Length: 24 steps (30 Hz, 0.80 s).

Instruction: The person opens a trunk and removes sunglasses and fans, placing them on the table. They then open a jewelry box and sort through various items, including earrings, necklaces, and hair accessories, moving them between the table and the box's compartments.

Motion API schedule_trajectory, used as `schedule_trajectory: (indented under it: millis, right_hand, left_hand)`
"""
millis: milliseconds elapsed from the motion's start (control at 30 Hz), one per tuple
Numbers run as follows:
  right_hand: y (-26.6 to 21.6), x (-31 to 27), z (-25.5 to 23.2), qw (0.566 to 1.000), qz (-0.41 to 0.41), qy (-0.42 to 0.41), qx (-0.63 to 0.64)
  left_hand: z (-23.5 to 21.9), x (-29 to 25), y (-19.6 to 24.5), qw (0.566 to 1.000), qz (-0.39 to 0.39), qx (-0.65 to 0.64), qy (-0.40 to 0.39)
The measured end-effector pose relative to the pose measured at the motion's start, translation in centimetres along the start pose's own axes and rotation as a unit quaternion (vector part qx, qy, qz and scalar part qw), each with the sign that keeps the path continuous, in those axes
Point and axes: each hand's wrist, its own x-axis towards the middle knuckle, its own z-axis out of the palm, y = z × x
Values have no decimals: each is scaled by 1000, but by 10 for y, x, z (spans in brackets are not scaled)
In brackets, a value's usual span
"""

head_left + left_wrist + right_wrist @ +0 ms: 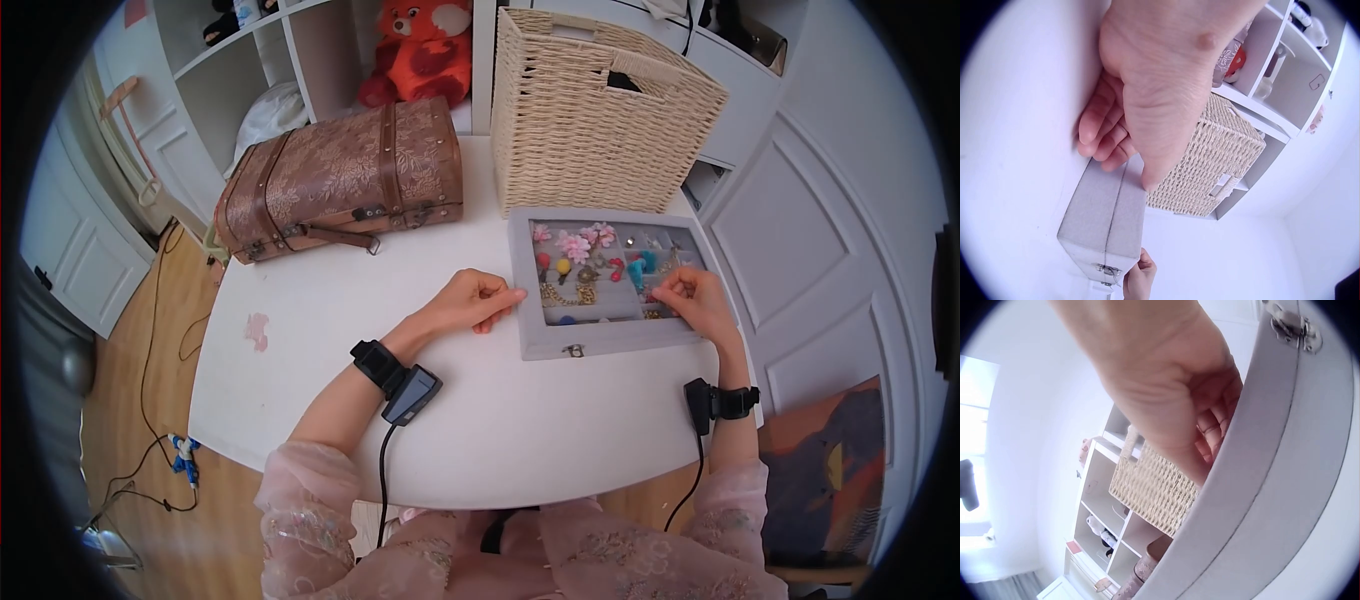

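A grey jewelry box (535, 342) with a window top lies on the white table, its front latch (573, 351) toward the person. Hair clips, pink flowers (573, 248), a gold chain (570, 297) and other trinkets show inside. My left hand (475, 300) is at the box's left side, fingers loosely curled and thumb tip at the upper edge; the left wrist view shows nothing in the palm. Over the right part of the window is my right hand (697, 300), fingers bent, thumb near the index. Its fingertips are hidden behind the box rim (1254, 425) in the right wrist view; I cannot tell whether they pinch anything.
Behind the box stands a tall woven basket (600, 130). A brown patterned suitcase (340, 180) sits at the table's back left. White shelves hold a red plush toy (420, 50). Cables (383, 470) hang from both wrist cameras.
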Motion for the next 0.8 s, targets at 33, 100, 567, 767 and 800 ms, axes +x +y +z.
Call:
schedule_trajectory:
  millis: [33, 100, 567, 767, 800]
  right_hand:
    - [-1, -4, -2, 1000, -1, -1, -2]
    - [-14, -11, -5, 999, 29, 18, 2]
    - [2, -41, -29, 999, 35, 37, 10]
    - [6, -55, -38, 997, 66, 40, -4]
    - [10, -57, -39, 997, 64, 41, -4]
  left_hand:
    - [0, 1, -1, 1000, 0, -1, -3]
    - [2, 3, -4, 1000, 4, -14, 2]
    - [0, 3, -5, 1000, 0, -24, 9]
    - [0, 3, -4, 1000, -4, -6, -1]
    - [0, 2, -4, 1000, -4, -7, 0]
